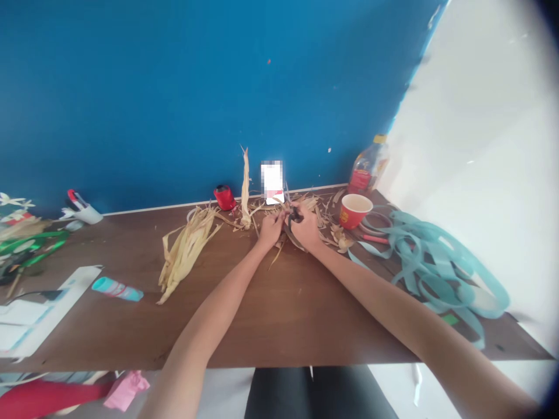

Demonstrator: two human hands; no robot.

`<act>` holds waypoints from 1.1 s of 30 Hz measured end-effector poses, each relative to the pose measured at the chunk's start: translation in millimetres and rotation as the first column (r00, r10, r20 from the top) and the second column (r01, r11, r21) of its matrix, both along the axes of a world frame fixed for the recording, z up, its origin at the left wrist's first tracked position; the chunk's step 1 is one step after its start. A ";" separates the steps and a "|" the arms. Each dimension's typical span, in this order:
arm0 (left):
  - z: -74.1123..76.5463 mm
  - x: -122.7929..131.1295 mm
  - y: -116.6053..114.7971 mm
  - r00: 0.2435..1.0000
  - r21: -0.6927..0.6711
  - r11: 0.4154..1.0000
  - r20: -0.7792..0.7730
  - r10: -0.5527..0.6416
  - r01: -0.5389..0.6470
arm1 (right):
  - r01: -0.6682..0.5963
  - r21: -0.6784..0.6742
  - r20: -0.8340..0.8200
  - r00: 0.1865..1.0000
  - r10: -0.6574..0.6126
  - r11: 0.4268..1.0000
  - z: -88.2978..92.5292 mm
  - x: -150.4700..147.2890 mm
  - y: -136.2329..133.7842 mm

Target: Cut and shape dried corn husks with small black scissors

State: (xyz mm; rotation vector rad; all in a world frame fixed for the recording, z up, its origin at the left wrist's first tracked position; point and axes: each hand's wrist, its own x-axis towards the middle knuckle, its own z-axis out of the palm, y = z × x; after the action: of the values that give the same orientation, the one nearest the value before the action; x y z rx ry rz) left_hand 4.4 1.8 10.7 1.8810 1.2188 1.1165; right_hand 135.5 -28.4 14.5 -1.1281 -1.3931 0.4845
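Both arms reach out to the far middle of a brown table (279, 308). My right hand (307, 228) is closed on dark-handled scissors (295, 216). My left hand (271, 228) is closed on a strip of dried corn husk (280, 240), right beside the scissors. The two hands touch each other over a scatter of husk scraps (325, 224). The scissor blades are mostly hidden between the hands.
A pile of pale husk strips (186, 250) lies to the left, one husk (246, 189) standing by the blue wall. A red cup (354, 210), bottle (367, 166), teal ribbon loops (437, 262), red object (224, 197), teal tube (117, 288) and papers (39, 311) surround the work area.
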 end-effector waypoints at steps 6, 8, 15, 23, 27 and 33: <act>0.0 1.6 -0.8 1.000 0.025 1.000 0.019 0.010 -0.011 | 0.045 0.015 0.028 0.999 -0.045 0.999 -4.2 1.4 4.8; 0.4 2.2 -1.6 1.000 0.033 0.999 0.017 0.002 -0.003 | 0.054 0.014 0.019 0.998 -0.054 0.998 -5.2 1.7 5.9; 2.4 2.3 -3.4 1.000 0.026 1.000 0.029 -0.006 0.005 | 0.035 -0.001 0.018 0.999 -0.035 0.999 -3.0 1.8 3.5; 2.2 3.4 -4.0 0.999 0.018 1.000 0.048 0.004 -0.005 | -0.042 -0.006 0.092 0.995 0.042 0.999 11.7 10.1 8.5; 1.2 2.6 -2.6 0.999 0.044 0.998 0.034 0.039 -0.040 | -0.070 -0.064 0.148 0.986 0.079 0.995 17.5 17.2 16.7; 2.3 1.9 -3.0 0.999 0.084 0.995 -0.007 0.046 -0.046 | -0.193 -0.063 0.290 0.935 0.203 0.979 30.4 26.0 19.6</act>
State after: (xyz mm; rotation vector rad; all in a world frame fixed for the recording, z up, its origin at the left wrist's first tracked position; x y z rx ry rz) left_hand 6.3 -1.1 13.0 1.9307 1.2440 1.2013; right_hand 161.5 -8.8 45.0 -1.1255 -1.7779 0.4975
